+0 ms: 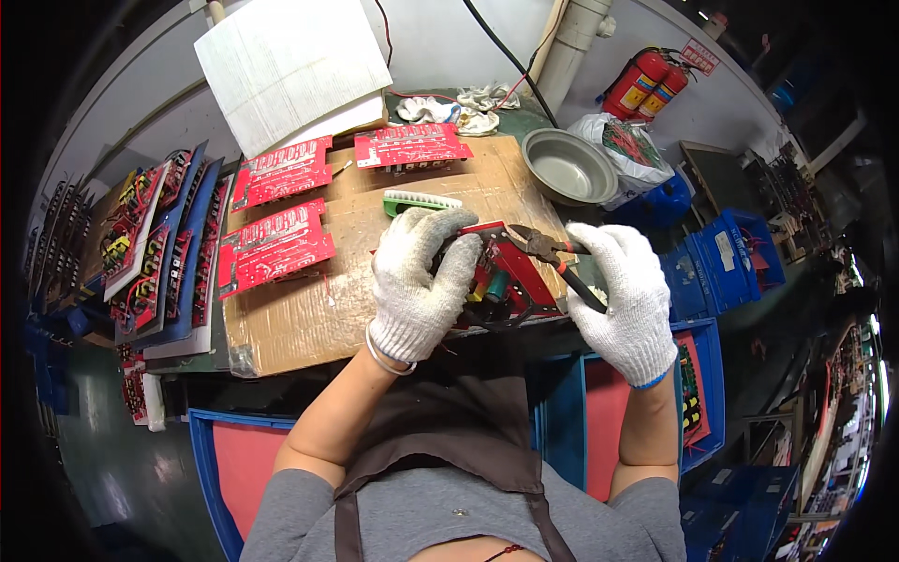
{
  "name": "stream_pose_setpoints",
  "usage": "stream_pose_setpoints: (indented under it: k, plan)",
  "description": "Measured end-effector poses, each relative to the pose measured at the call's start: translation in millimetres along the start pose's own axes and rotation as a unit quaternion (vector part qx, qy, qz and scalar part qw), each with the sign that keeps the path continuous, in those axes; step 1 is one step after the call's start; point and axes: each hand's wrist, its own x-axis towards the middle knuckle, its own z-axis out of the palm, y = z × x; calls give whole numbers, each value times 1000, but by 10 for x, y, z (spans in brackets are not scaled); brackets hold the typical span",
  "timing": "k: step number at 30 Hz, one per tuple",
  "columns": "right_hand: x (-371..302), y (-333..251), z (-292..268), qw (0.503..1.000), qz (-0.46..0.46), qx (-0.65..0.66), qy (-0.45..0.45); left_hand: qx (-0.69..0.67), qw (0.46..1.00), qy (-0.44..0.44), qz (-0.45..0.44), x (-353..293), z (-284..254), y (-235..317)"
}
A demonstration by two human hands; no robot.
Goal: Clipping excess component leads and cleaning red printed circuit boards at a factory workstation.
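Observation:
My left hand point(423, 276), in a white knitted glove, grips the edge of a red circuit board point(510, 281) tilted up at the front of the bench. Green and dark parts show on the board's facing side. In my gloved right hand point(623, 290) is a pair of cutting pliers point(548, 248) with dark handles. Their jaws point left, at the board's upper right edge; whether they touch it I cannot tell. A green brush with white bristles point(421, 201) lies just beyond my left hand.
Three more red circuit boards, one of them at the back point(412, 147), lie on a cardboard sheet point(346, 318). A round metal bowl point(569, 167) stands at the back right, beside a plastic bag point(623, 155). Upright boards crowd the left. Blue bins point(716, 267) stand right; fire extinguishers point(646, 84) are behind.

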Motion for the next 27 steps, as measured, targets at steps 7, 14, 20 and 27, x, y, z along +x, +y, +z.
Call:
stream_pose_setpoints:
  k: [7,14,20,27]
  plan:
    - [-47,158,318,930,71,337,-127,-35,999,1,-14,-50,-45,-51]
    - [-29,103,475,689,261,606,-298,-65,996,1,-56,-142,-142,-70]
    - [-106,35,654,577,278,716,-278,-133,989,2,-71,-298,-220,-154]
    - [-395,136,952,490,377,757,-214,-112,992,33,-44,-321,-262,-209]
